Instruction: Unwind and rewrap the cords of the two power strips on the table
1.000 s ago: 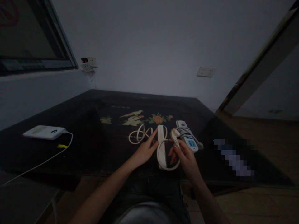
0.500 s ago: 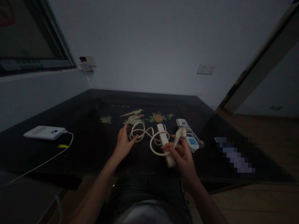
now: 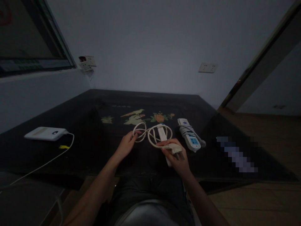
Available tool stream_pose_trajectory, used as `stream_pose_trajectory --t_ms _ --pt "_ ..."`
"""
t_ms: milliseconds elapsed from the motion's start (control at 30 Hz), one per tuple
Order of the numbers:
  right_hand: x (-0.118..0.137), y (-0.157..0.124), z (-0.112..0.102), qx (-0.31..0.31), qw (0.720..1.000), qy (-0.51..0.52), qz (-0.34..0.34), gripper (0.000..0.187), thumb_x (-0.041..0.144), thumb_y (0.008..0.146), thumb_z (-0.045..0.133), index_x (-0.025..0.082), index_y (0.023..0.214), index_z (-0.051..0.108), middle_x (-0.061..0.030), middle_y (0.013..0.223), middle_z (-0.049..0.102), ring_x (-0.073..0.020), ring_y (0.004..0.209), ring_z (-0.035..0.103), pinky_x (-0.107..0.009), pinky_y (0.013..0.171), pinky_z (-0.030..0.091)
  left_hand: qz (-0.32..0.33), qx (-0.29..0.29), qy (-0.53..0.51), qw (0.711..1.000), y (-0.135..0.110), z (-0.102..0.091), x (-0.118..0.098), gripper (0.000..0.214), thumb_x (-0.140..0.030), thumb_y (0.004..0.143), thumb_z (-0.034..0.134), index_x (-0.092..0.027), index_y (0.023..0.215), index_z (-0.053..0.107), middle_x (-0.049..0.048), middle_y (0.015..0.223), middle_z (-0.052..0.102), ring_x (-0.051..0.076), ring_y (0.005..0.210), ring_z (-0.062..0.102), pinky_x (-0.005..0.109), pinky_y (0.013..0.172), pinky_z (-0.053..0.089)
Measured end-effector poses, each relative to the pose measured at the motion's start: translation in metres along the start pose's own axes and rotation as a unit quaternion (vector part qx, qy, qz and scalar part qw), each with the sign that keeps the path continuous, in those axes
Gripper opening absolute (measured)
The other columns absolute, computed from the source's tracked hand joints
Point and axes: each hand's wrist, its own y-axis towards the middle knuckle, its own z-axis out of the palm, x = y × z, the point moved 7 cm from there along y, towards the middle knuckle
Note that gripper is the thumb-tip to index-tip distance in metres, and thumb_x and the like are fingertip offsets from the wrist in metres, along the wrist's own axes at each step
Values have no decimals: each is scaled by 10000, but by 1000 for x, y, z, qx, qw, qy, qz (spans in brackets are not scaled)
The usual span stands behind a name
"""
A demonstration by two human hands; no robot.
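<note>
My left hand [image 3: 128,142] is closed on a loop of white power cord [image 3: 145,131] at the left end of its coils. Between thumb and fingers, my right hand [image 3: 177,158] grips the cord just behind its white plug [image 3: 175,148], whose prongs point to the right. Beneath the loops and partly covered by my right hand lies a white power strip [image 3: 161,132] on the dark table. Right of that hand rests a second power strip [image 3: 193,142] with blue socket faces, its grey cord wrapped around it.
A white power bank [image 3: 44,133] with a thin white cable [image 3: 44,164] and a yellow tag [image 3: 64,147] lies on the left of the black table [image 3: 94,157]. A blurred-out item [image 3: 237,155] is at the right. Wall sockets [image 3: 208,67] are on the back wall.
My left hand has closed on the cord loop. My right hand has moved slightly left and lower, turning the plug from upright to lying sideways; the cord loops shifted.
</note>
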Motion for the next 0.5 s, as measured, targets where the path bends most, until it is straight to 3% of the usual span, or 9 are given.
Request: stream_pose_trajectory --t_ms 100,233,400,500 --pt "0 1 2 -19 1000 -16 -6 102 250 829 626 219 889 550 -70 982 729 -203 970 676 -344 858 507 7 13 -29 999 -14 5 -18 355 -393 922 393 -183 1093 623 73 1133 666 224 1082 592 364 984 410" --pt "2 3 8 -21 995 -86 -35 110 246 831 604 211 930 571 -69 970 723 -200 937 679 -313 817 512 22 -44 -54 997 -37 4 -41 327 -358 934 404 -172 1078 630 76 1110 674 211 1077 597 327 972 413" --pt "1 2 23 36 969 -235 -69 161 201 852 534 209 995 606 -71 983 695 -198 921 654 -302 806 493 -33 -103 -155 982 -65 9 -55 323 -400 892 500 -165 1034 669 81 1018 700 218 962 646 348 922 474" --pt "1 2 30 51 954 -287 -74 226 149 823 513 207 1024 599 -82 993 689 -210 939 639 -315 816 487 -46 -84 -205 974 -80 17 -62 348 -397 861 555 -191 1120 664 87 1115 673 226 1012 638 371 946 483"
